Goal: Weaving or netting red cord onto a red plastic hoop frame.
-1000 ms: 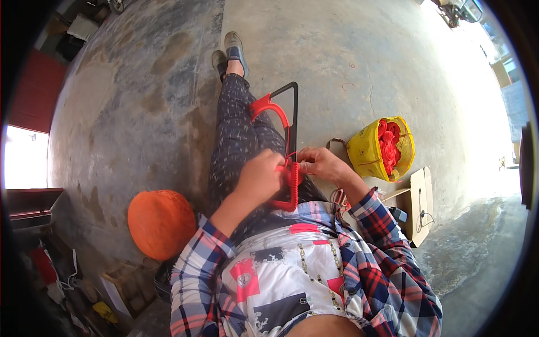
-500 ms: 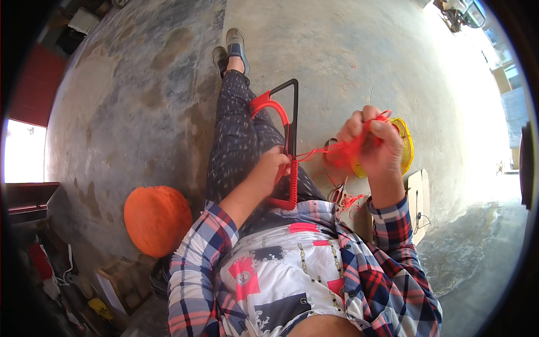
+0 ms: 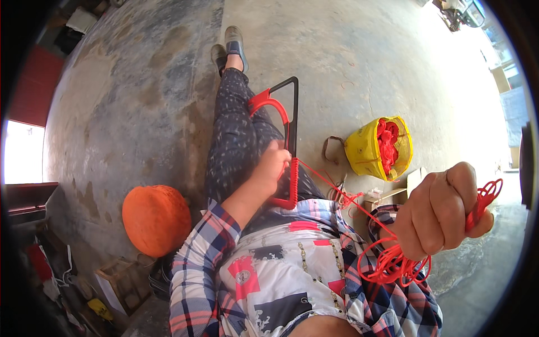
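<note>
A black rectangular frame (image 3: 295, 104) with a curved red band (image 3: 276, 105) lies over my lap. Tight coils of red cord (image 3: 293, 182) wrap its near right side. My left hand (image 3: 274, 162) is closed at the frame just above the coils, its fingertips partly hidden. Off to the right, my right hand (image 3: 438, 216) makes a fist around a bunched length of red cord, with loose loops (image 3: 396, 264) hanging below it. One taut strand (image 3: 337, 188) runs between the frame and the loops.
A yellow bucket (image 3: 359, 150) holding red material stands on the floor at the right. Next to it lie red scraps (image 3: 345, 197) and cardboard (image 3: 415, 178). At the left is a round orange cushion-like object (image 3: 156, 220), with a wooden crate (image 3: 120, 283) nearer me.
My right hand has swung right and toward me with the cord bunch, drawing the strand out long and taut and uncovering the bucket. My left hand stays at the frame, shifting slightly.
</note>
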